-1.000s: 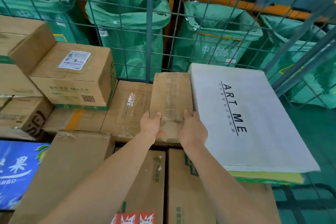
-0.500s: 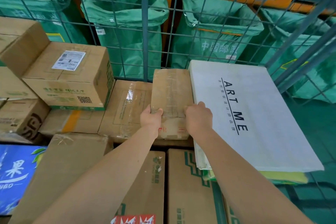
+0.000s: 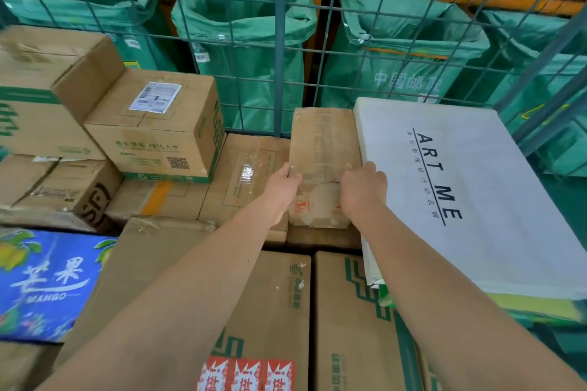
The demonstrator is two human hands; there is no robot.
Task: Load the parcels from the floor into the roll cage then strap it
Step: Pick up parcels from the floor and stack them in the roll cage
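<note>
Head view: the left grip (image 3: 282, 187) and right grip (image 3: 363, 190) reach forward on bare arms and hold a small taped parcel (image 3: 324, 146) between them, one on each long side near its near end. The left grip's thumb lies on the parcel's top edge and its fingers go down the left side, out of sight. The right grip's fingers curl over the right edge, in the narrow gap by the white flat box (image 3: 470, 200) printed "ART ME".

The parcel lies flat inside the roll cage (image 3: 281, 41), on top of the stacked cartons. Its far end is close to the wire back wall and it partly overlaps a brown carton (image 3: 244, 174) on its left. Further left a labelled carton (image 3: 158, 124) sits on the pile, with a blue mango box (image 3: 47, 279) nearer. Green sacks (image 3: 244, 25) hang behind the mesh.
</note>
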